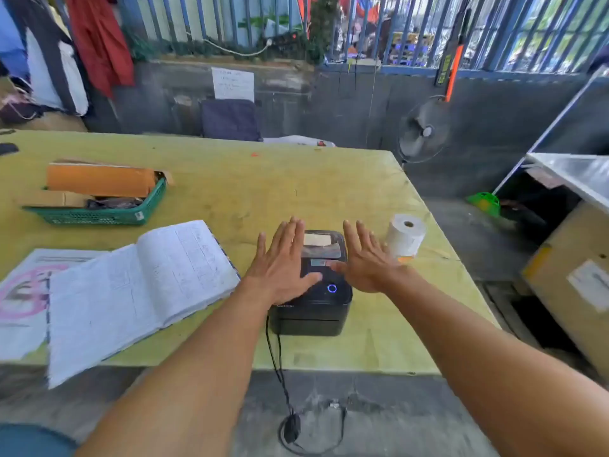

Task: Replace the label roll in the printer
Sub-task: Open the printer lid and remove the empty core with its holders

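Note:
A black label printer (316, 311) sits near the front edge of the yellow-green table (263, 186), lid shut, with a blue ring light lit on top. My left hand (283, 262) is flat and spread over the printer's left side, thumb resting on its top. Over the right side my right hand (365, 258) is spread the same way, holding nothing. A white label roll (406, 235) stands upright on the table just right of the printer, beyond my right hand.
An open ledger (138, 288) lies left of the printer on loose papers. A green basket (99, 209) with cardboard sits at far left. The printer's black cable (280, 374) drops to the floor. A fan (423, 130) and cardboard box (573, 285) stand right of the table.

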`<move>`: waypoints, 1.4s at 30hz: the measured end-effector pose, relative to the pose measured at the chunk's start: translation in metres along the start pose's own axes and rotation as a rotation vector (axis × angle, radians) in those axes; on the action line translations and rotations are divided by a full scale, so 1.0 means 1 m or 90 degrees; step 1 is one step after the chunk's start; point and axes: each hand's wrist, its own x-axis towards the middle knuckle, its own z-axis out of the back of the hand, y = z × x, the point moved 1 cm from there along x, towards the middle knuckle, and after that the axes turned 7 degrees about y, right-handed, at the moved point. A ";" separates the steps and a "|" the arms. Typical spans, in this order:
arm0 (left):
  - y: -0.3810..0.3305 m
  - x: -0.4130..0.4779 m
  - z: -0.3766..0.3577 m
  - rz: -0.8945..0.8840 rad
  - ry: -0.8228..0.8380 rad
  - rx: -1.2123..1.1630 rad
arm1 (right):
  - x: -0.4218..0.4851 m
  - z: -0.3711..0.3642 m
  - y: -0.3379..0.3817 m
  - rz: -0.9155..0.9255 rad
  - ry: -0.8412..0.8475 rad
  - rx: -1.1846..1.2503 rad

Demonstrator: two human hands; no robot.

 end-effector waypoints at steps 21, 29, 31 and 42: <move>-0.004 -0.009 -0.080 0.149 0.193 -0.064 | 0.000 -0.111 -0.020 0.091 0.056 0.152; -0.004 -0.011 -0.083 0.121 0.159 -0.049 | 0.000 -0.111 -0.023 0.062 0.035 0.147; -0.004 -0.011 -0.082 0.113 0.154 -0.036 | -0.001 -0.110 -0.023 0.048 0.042 0.152; 0.026 0.014 -0.025 0.034 0.096 -0.163 | 0.009 -0.040 -0.027 0.050 0.048 0.281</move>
